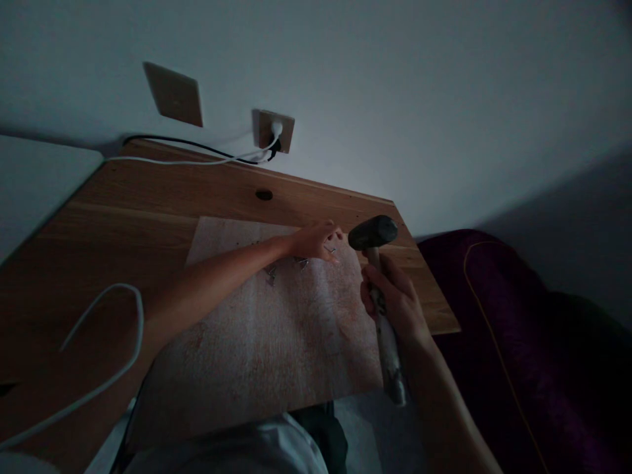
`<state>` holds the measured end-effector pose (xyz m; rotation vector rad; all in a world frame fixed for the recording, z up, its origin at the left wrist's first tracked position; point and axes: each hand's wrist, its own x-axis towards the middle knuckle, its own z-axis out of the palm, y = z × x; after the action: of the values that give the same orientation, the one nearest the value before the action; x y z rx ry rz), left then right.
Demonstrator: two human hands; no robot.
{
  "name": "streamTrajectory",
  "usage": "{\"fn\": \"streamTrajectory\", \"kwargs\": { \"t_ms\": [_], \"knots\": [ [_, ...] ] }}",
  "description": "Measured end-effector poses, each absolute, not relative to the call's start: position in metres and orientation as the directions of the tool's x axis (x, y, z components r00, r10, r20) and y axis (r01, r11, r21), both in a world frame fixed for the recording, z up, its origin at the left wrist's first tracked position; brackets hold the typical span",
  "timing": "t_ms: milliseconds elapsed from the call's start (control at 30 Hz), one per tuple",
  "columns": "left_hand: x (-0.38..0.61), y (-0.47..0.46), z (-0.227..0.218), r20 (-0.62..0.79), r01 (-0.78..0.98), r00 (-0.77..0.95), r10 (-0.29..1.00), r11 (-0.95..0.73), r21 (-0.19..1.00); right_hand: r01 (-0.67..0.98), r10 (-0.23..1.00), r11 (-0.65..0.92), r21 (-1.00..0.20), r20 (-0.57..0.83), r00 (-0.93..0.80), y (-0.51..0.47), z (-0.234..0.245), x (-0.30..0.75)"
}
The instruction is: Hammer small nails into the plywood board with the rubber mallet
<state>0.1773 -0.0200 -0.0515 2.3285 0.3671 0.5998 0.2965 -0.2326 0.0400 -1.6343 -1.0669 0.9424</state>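
My right hand (395, 293) is wrapped round the pale, worn handle of a hammer (374, 232). Its dark, blocky head is raised near the right edge of a flat wooden board (276, 342). Over the board's far right part, my left hand (316, 241) is closed, with a thin metal nail (330, 250) showing at its fingers. Where the nail's tip rests is too dim to tell. Small clusters of loose nails (270, 273) lie on the board below my left wrist.
The board lies on a wooden desk (123, 197) against a wall. A socket (275, 131) holds plugs with a white and a black cable. Another white cable (141, 322) loops at lower left. A purple upholstered piece (474, 296) stands right of the desk.
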Motion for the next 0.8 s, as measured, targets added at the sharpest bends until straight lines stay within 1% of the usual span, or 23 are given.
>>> {"fn": "streamTrajectory", "kwargs": {
  "t_ms": [100,167,333,467,533,633,667,800],
  "knots": [
    [0.176,-0.021,-0.051,0.309,0.119,0.841,0.444,-0.709,0.695,0.236,0.955,-0.226,-0.945,-0.166,0.247,-0.221,0.028,0.296],
    [0.176,-0.021,-0.049,0.292,0.143,0.844,0.451,-0.713,0.687,0.243,0.957,-0.232,-0.942,-0.176,0.229,-0.217,0.022,0.297],
    [0.178,-0.019,-0.046,0.238,0.171,0.876,0.419,-0.732,0.659,0.205,0.932,-0.184,-0.961,-0.104,0.348,-0.22,0.024,0.305],
    [0.181,-0.018,-0.045,0.267,0.112,0.882,0.388,-0.724,0.681,0.225,0.927,-0.205,-0.953,-0.115,0.356,-0.223,0.032,0.304],
    [0.181,-0.018,-0.046,0.275,0.088,0.888,0.368,-0.723,0.685,0.222,0.924,-0.179,-0.958,-0.087,0.372,-0.222,0.032,0.3],
    [0.18,-0.019,-0.047,0.276,0.104,0.885,0.375,-0.736,0.668,0.223,0.917,-0.122,-0.967,-0.024,0.398,-0.22,0.027,0.292],
    [0.18,-0.019,-0.048,0.278,0.118,0.879,0.388,-0.741,0.661,0.23,0.922,-0.126,-0.965,-0.029,0.385,-0.219,0.024,0.29],
    [0.177,-0.021,-0.049,0.295,0.178,0.838,0.458,-0.742,0.647,0.242,0.944,-0.208,-0.948,-0.13,0.303,-0.217,0.016,0.288]
  ]
}}
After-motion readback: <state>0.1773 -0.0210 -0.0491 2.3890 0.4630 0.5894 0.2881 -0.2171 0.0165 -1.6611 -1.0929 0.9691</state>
